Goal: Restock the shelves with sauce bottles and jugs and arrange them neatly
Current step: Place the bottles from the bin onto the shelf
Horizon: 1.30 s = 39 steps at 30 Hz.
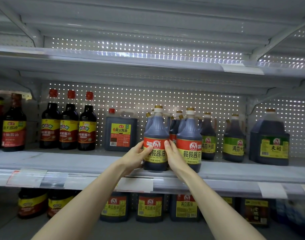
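A dark soy sauce jug (156, 134) with a red and yellow label stands at the front edge of the middle shelf (79, 163). My left hand (137, 156) grips its left side, fingers curled round the label. My right hand (174, 155) presses against its right side with straight fingers, in the gap beside a matching jug (189, 141). More of the same jugs (176, 125) stand behind these two.
On the same shelf, tall red-capped bottles (68, 123) stand at the left, then a square jug (121, 131). Green-labelled vinegar jugs (234, 139) and a big jug (269, 139) stand at the right. The upper shelf (148, 58) holds nothing. Jugs (150, 207) fill the lower shelf.
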Each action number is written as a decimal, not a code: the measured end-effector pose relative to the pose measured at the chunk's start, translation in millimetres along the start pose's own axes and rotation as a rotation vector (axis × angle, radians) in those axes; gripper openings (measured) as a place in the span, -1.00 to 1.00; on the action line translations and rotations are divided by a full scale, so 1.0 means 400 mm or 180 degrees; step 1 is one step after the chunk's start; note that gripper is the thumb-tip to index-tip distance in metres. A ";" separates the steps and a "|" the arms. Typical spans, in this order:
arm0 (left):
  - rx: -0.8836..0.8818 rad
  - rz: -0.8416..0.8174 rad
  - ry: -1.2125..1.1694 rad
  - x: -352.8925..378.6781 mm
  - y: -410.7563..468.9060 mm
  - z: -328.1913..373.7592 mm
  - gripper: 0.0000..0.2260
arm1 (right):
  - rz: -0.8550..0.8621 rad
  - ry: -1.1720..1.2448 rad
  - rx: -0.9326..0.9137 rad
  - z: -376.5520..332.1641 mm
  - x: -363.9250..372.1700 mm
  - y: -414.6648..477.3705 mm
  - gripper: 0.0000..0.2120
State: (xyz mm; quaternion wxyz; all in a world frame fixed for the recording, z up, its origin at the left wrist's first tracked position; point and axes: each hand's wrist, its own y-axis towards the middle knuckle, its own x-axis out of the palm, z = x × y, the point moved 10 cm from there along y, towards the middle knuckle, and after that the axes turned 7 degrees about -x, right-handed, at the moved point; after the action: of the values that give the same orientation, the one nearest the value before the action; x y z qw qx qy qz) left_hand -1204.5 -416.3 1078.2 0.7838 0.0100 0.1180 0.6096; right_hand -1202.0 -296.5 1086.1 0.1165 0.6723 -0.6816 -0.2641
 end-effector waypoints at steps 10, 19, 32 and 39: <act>0.0026 0.0141 0.0036 -0.005 0.001 0.001 -0.58 | -0.0050 0.0003 0.0027 0.004 0.000 0.004 -0.58; 0.0041 0.0166 0.0086 -0.009 0.004 -0.004 -0.55 | -0.0091 0.0028 -0.0003 0.002 0.001 0.005 -0.58; -0.0047 0.0164 0.0140 -0.008 -0.002 -0.005 -0.56 | -0.0067 -0.0046 0.0030 -0.002 0.001 0.001 -0.58; 0.0032 0.0344 0.0230 -0.023 -0.005 0.003 -0.53 | -0.0078 0.0016 0.0146 0.002 -0.001 0.003 -0.59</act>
State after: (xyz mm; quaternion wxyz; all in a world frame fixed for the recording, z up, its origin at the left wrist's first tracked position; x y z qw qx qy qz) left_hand -1204.4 -425.5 1080.7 0.7449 -0.0018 0.1485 0.6504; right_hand -1203.5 -296.0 1086.2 0.0996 0.6838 -0.6789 -0.2481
